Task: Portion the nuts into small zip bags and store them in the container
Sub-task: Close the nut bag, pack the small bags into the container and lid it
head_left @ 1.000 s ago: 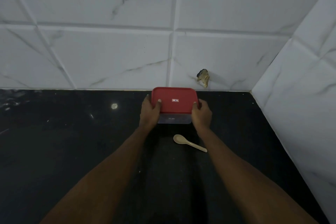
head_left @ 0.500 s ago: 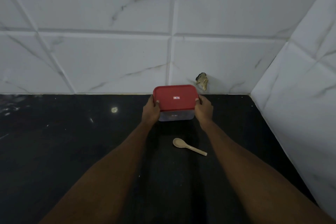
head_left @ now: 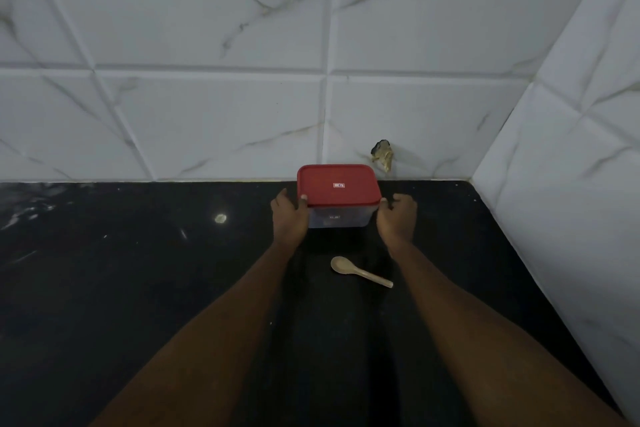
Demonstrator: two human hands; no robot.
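A clear plastic container [head_left: 341, 218] closed with a red lid [head_left: 337, 185] stands on the black counter [head_left: 138, 288], close to the tiled back wall. My left hand [head_left: 289, 217] holds the container's left side, its thumb lying on the edge of the lid. My right hand [head_left: 398, 218] is beside the container's right side with its fingers loosely curled; only the thumb tip is at the lid's corner. The lid and the dim light hide what is inside. No zip bags or loose nuts are in view.
A beige plastic spoon [head_left: 360, 272] lies on the counter just in front of the container, between my forearms. A chipped hole [head_left: 382, 154] marks the back wall behind the container. A tiled side wall [head_left: 561, 218] bounds the counter on the right.
Both hands moved the container away from me, up to the back wall. My right hand has since loosened and drawn slightly off its right side.
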